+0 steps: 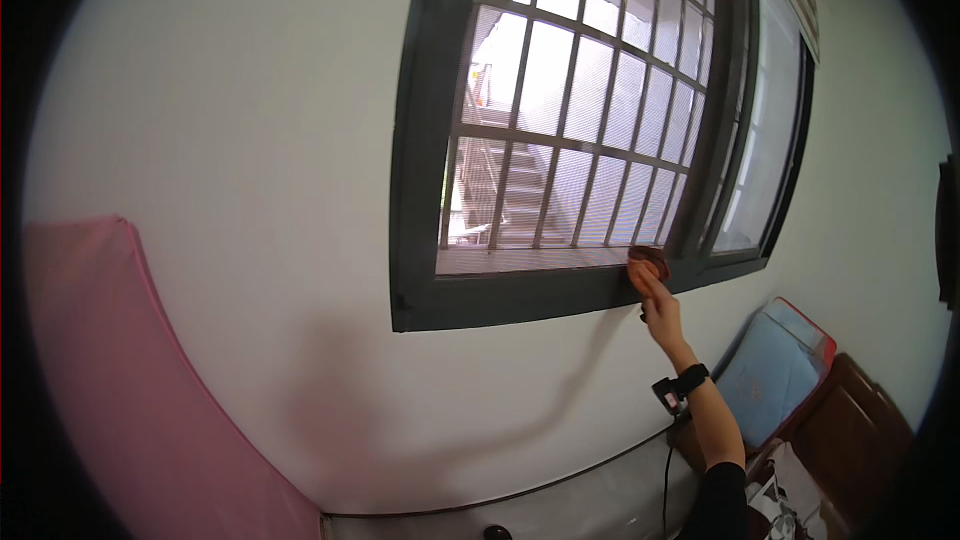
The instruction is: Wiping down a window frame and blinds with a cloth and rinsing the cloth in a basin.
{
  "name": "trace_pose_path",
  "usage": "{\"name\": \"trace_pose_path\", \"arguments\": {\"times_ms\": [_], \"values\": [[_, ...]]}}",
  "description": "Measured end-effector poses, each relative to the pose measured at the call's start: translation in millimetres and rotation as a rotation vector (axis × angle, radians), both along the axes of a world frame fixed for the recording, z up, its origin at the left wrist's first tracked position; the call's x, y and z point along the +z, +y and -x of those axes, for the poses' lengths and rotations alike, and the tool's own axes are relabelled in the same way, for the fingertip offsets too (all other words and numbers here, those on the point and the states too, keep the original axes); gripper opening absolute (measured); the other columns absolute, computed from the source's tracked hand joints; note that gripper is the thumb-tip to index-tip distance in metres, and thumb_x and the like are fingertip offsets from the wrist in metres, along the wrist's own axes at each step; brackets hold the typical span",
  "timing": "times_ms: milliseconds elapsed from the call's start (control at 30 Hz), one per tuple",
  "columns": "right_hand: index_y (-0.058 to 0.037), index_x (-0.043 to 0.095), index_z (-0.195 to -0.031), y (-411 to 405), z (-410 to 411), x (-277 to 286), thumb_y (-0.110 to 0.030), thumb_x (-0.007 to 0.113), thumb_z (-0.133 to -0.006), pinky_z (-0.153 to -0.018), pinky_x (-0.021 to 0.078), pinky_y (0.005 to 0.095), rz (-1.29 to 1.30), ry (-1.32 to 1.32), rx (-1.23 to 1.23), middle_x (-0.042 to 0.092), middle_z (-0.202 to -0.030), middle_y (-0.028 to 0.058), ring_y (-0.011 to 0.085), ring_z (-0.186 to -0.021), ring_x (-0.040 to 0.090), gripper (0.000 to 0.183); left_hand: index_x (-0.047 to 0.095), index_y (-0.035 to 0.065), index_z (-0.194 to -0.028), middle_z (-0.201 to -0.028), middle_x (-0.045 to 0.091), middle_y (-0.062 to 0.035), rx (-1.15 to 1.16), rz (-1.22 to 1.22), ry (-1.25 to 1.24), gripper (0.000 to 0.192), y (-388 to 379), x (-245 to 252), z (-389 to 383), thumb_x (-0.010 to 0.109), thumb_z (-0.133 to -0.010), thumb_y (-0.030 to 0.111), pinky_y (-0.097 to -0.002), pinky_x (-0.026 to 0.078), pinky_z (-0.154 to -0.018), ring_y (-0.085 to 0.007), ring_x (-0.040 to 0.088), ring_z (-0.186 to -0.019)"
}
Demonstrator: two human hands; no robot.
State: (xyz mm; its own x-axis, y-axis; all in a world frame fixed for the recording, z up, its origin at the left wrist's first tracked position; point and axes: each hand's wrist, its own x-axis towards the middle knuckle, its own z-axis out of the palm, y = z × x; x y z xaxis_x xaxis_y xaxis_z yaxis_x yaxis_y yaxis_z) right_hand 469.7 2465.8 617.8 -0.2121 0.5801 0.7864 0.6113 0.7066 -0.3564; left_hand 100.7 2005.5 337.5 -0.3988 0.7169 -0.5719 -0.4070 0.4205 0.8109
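Observation:
My right hand [661,309] reaches up to the lower edge of a dark-framed window [517,298] and is closed on an orange-brown cloth [646,268]. The cloth touches the bottom rail of the frame, near the upright between the two panes. A black strap with a small device [670,394] sits around the wrist, and a cable hangs down from it. Behind the window's screen are metal bars [559,142], with a staircase beyond them. My left hand is out of view.
A pink fabric-covered panel [112,360] stands at the left against the white wall. Along the bottom runs a grey surface [600,487]. At the lower right are a light-blue padded item [772,375] with red edging, a brown wooden panel [847,435] and some crumpled fabric [791,487].

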Motion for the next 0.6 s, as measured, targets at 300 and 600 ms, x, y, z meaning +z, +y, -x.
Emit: {"name": "trace_pose_path", "arguments": {"times_ms": [300, 600], "values": [[-0.0033, 0.051, -0.113, 6.8, 28.2, 130.9, -0.014, 0.043, -0.091, -0.07, 0.0501, 0.0277, -0.008, 0.931, 0.385, 0.057, -0.094, 0.0067, 0.0144, -0.082, 0.057, 0.026, 0.045, 0.0077, -0.121, -0.113, 0.056, -0.0128, 0.121, -0.088, 0.1, 0.041, -44.2, 13.9, 20.2, 0.04, -0.095, 0.04, -0.039, 0.044, -0.085, -0.0253, 0.058, -0.098], [-0.0027, 0.051, -0.126, 30.2, 70.8, 375.2, -0.021, 0.041, -0.092, -0.084, 0.0436, 0.0297, -0.785, 0.434, -0.04, 0.062, -0.105, 0.0134, 0.0213, -0.091, 0.059, 0.039, 0.032, 0.0087, -0.133, -0.124, 0.049, -0.016, 0.389, -0.174, -0.132, 0.05, -69.2, -19.6, 15.6, 0.04, -0.095, 0.041, -0.049, 0.045, -0.087, -0.0315, 0.054, -0.107]]}}
